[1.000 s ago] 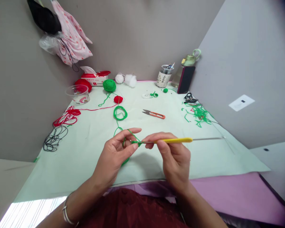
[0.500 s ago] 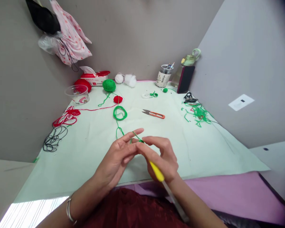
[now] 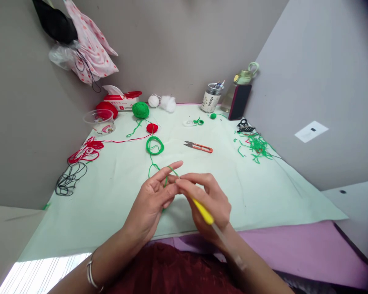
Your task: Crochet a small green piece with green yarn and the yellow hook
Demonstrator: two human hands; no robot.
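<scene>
Head view showed a table [image 3: 88,220] under a pale cover, with the two hands working above its near edge. The left hand [image 3: 149,204] pinched with the thumb against the fingers and held its forefinger out, grasping a green strand [image 3: 173,170] that crossed that finger. The right hand [image 3: 210,200] was closed round a yellow-handled hook [image 3: 204,211], its fingertips meeting the left hand's; the far end of the hook was blurred.

At the back, a water bottle [image 3: 243,76] stood behind a propped phone [image 3: 240,103], a tissue box [image 3: 121,103] lay toward the left, and a clear tub [image 3: 106,127] stood just in front of that box. Next in size came a green yarn ball [image 3: 140,110], near the box, then orange-handled snips [image 3: 202,148] beyond the hands. A green coil [image 3: 156,153] lay left of the snips, its yarn leading down to the left hand.

As a judgement, the yarn work was under way and not finished: the strand was draped and the hook in hand, with unused yarn in coil and ball. Any finished stitches were hidden by the fingertips, so how much was done or left could not be told. Smallest were the green clippings [image 3: 259,149], heaped at the right.
</scene>
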